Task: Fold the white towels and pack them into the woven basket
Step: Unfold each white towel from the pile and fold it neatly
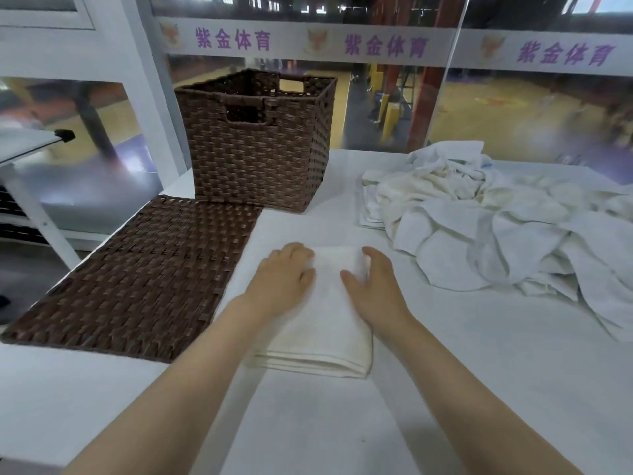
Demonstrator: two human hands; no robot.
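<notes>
Two bare forearms reach over a white table (pixel 445 389), left hand (pixel 279 281) and right hand (pixel 371 286) pressing flat, fingers relaxed, on a folded white towel (pixel 325 330) between a flat woven lid (pixel 137 279) with the woven basket (pixel 260 138) behind it and a heap of unfolded towels (pixel 479 214).

A folded white towel (pixel 322 323) lies at centre frame, a rumpled towel pile (pixel 486 214) at right, the upright brown woven basket (pixel 257 145) upper centre-left.

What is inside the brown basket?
You can't tell. The woven basket stands upright, and its near wall hides the inside. No towel pokes above its rim. Its flat woven lid lies beside it.
</notes>
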